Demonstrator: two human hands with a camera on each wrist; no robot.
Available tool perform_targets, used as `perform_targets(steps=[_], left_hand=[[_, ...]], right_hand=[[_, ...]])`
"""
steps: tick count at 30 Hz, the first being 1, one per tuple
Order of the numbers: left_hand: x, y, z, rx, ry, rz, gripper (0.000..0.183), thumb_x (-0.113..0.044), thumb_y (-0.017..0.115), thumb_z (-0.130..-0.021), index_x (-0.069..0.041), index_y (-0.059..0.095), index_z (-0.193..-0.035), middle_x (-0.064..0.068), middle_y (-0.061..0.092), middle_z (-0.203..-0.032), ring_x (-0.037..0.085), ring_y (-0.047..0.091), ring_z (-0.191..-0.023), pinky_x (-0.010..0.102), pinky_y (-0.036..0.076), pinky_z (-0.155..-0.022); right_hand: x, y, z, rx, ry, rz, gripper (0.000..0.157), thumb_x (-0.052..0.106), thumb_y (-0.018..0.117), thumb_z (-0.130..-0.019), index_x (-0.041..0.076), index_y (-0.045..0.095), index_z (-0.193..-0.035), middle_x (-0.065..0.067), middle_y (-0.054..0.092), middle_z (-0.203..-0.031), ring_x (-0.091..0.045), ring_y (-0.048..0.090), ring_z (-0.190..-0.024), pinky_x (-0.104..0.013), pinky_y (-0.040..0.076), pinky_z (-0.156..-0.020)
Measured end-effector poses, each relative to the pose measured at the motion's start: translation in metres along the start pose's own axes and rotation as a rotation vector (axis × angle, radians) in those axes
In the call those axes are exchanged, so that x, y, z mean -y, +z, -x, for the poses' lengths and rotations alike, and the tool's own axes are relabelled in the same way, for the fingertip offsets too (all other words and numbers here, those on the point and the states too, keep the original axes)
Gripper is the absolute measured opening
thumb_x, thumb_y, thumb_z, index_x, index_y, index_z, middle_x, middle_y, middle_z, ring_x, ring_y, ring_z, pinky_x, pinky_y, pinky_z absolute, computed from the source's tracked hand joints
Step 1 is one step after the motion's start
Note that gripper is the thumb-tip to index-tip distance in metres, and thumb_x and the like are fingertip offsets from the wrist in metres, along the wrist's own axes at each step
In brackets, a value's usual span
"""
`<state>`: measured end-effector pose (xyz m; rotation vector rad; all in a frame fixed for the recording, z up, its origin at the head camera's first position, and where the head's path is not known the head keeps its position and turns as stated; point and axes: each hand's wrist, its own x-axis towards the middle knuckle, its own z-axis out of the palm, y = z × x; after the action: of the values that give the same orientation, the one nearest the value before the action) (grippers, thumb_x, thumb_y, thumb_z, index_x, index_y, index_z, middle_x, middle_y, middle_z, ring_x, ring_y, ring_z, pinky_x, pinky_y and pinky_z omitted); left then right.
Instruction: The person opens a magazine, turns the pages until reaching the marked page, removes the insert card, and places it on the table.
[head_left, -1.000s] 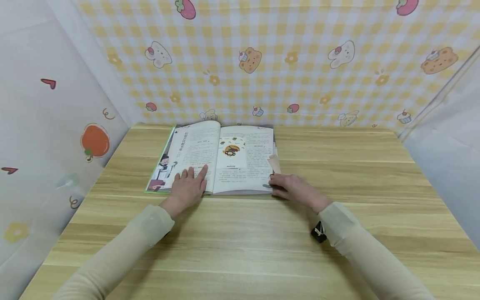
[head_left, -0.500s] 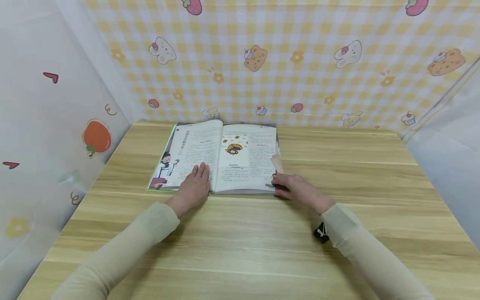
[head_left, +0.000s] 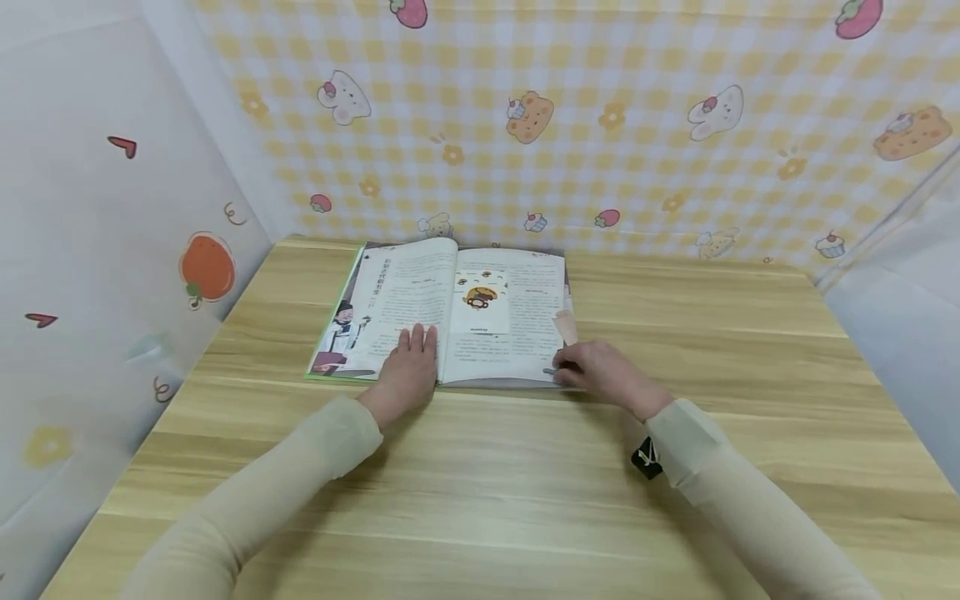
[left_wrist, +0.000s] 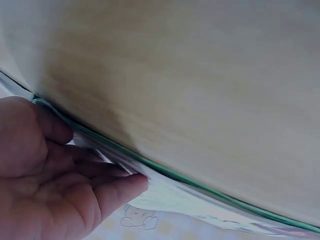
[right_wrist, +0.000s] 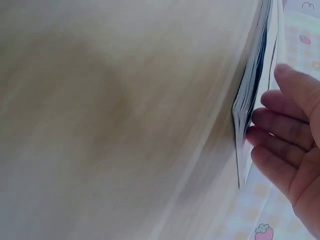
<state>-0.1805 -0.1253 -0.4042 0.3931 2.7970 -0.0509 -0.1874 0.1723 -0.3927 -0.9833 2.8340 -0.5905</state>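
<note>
An open book [head_left: 534, 333] lies at the back of the table, its pages printed with text. My left hand [head_left: 407, 375] rests on the lower part of the left page beside the spine, fingers straight. The left wrist view shows the same hand [left_wrist: 65, 195] at the book's green-edged cover [left_wrist: 185, 178]. At the lower right corner, my right hand [head_left: 606, 375] touches the right page's edge. In the right wrist view its fingertips [right_wrist: 260, 117] meet the page edges, thumb apart from the fingers. A white card [head_left: 482, 315] with a cartoon monkey lies on the right page near the spine.
The wooden table [head_left: 465, 492] extends in front of the book and to both sides. Behind it hangs a yellow checked cloth [head_left: 570, 167] with cartoon prints; a white printed sheet [head_left: 97, 233] stands at the left. A small black object [head_left: 647, 458] shows under the right wrist.
My left hand's spread fingers have come together and moved slightly up the left page. My right hand stays at the lower right corner. The whole head view has shifted a little.
</note>
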Motion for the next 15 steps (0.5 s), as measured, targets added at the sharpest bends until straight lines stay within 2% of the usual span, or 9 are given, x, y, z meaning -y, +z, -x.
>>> perform_targets(steps=[8, 15], left_hand=[[-0.005, -0.006, -0.001, 0.032, -0.014, -0.045, 0.062, -0.009, 0.041, -0.094, 0.01, 0.013, -0.146, 0.033, 0.014, -0.15, 0.048, 0.02, -0.137, 0.049, 0.037, -0.104], [-0.007, -0.007, 0.001, 0.001, -0.008, -0.087, 0.064, -0.007, 0.047, -0.091, 0.011, 0.018, -0.145, 0.033, 0.022, -0.148, 0.047, 0.028, -0.134, 0.046, 0.044, -0.099]], right_hand=[[0.007, 0.001, -0.018, -0.013, 0.135, -0.013, 0.012, 0.014, 0.064, -0.089, 0.005, 0.072, -0.091, -0.001, 0.068, -0.079, -0.01, 0.053, -0.065, -0.028, 0.048, -0.065], [0.016, 0.001, -0.056, 0.011, 0.317, -0.132, 0.026, 0.02, 0.061, -0.091, 0.001, 0.067, -0.109, -0.009, 0.067, -0.091, -0.015, 0.055, -0.073, -0.028, 0.048, -0.067]])
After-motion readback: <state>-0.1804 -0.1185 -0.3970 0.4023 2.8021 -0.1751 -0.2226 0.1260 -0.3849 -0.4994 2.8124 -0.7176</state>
